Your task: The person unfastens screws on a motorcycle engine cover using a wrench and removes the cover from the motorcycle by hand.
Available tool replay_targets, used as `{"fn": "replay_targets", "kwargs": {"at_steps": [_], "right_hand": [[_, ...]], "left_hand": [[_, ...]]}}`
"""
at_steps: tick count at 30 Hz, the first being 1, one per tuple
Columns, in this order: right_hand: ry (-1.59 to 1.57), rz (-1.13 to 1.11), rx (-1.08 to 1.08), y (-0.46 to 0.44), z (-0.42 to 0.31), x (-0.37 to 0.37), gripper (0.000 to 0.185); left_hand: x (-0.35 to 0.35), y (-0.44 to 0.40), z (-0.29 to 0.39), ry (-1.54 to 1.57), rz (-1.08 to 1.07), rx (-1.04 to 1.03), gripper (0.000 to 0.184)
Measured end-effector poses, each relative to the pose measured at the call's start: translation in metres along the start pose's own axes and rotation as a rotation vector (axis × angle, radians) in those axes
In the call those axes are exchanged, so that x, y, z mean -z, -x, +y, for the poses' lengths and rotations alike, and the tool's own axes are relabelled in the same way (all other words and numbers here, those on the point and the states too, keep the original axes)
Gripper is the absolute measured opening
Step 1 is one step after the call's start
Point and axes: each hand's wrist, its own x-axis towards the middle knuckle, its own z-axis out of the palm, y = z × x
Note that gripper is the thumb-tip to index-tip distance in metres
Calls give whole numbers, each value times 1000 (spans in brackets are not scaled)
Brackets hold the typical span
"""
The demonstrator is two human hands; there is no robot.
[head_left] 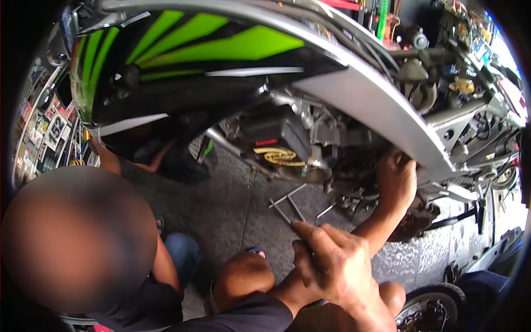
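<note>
A motorcycle with a black and green fairing (221, 47) and a silver frame cover (359, 99) fills the upper view. My left hand (397, 177) reaches to the lower edge of that cover, its fingers bent inward. Their tips are partly hidden against dark parts, so what they grip does not show. Nearer to me, my right hand (337, 260) crosses in front of my left forearm. Its fingers are curled with the thumb pressed close; anything inside cannot be made out. Beyond its fingertips, thin metal rods (287, 203) appear over the floor. A black engine-side box (276, 133) with yellow lettering hangs left of my left hand.
Another person (138, 293) in a dark shirt is close on the left, an arm toward the fairing. A wheel (431, 310) is at the lower right. Exposed frame parts (464, 122) stick out on the right. Grey tiled floor (232, 210) lies below.
</note>
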Motion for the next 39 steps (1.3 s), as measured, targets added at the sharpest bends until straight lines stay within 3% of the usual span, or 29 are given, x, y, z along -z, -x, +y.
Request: {"fn": "replay_targets", "kwargs": {"at_steps": [5,12,16,19,30,32,34,37,39], "right_hand": [[45,-10,-23,6,3,-3,30],[96,-70,-40,6,-5,-9,28],[139,-77,-46,8,-5,-8,28],[132,-53,10,13,3,-14,30],[193,-27,-10,13,-6,19,32],[251,-11,-100,15,-7,30,33],[186,101,-99,14,-5,45,33],[229,256,-249,9,-6,79,27],[258,454,-319,4,0,103,23]], "left_hand": [[-7,7,2,160,50,114,8],[-7,13,4,236,62,121,9],[-12,13,4,415,74,245,11],[-2,4,8,518,-26,457,17],[14,-8,17,716,-259,608,37],[19,-12,11,757,-360,641,42],[21,-14,6,833,-410,669,43],[18,-11,19,839,-251,746,42],[22,-13,13,908,-335,715,35]]}}
